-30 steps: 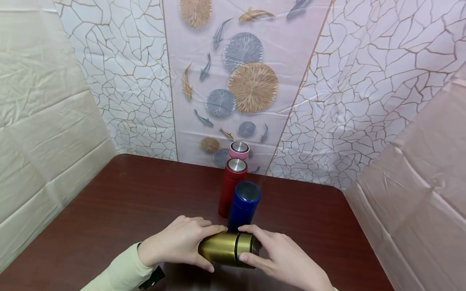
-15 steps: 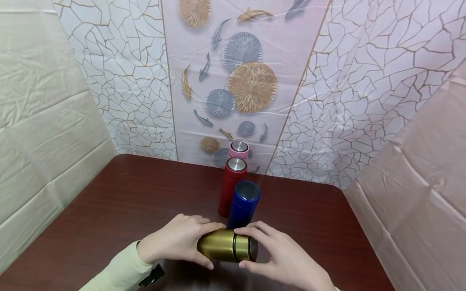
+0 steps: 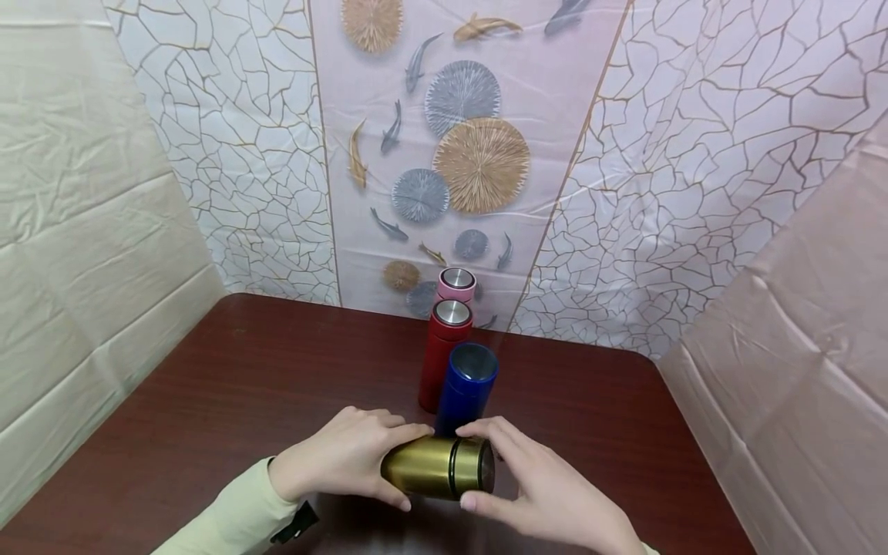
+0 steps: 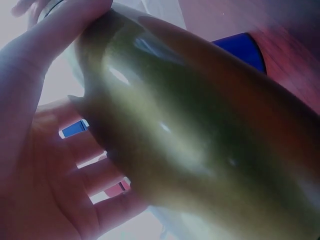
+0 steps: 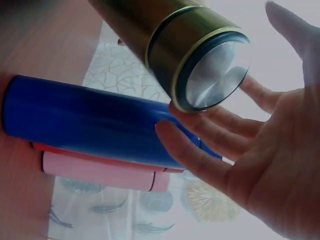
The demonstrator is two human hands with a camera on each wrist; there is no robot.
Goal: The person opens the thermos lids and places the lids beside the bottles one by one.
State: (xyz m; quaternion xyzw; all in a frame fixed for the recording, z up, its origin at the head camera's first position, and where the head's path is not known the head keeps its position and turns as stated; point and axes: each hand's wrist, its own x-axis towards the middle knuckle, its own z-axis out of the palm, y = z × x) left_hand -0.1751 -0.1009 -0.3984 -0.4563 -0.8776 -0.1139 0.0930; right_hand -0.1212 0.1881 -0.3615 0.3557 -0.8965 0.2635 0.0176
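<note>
A gold thermos (image 3: 423, 469) is held on its side above the table, its lid pointing right. My left hand (image 3: 350, 459) grips the body at the base end, the thumb on the near side and fingers on the far side. In the left wrist view the gold body (image 4: 175, 125) fills most of the picture. Around the lid (image 5: 215, 75) my right hand (image 3: 548, 493) has its fingers spread; the thumb stands apart from it, and some fingers reach behind it, perhaps touching. Just beyond stands a blue thermos (image 3: 466, 393), upright.
Behind the blue thermos stand a red thermos (image 3: 444, 354) and a pink thermos (image 3: 455, 289), in a rough row toward the back. The dark red-brown table (image 3: 305, 362) ends at a patterned cloth wall (image 3: 479, 100). Cloth panels rise at both sides.
The right thumb and fingers, which were on the lid a second ago, have loosened and spread. The gold thermos has shifted only slightly. The left hand keeps its grip.
</note>
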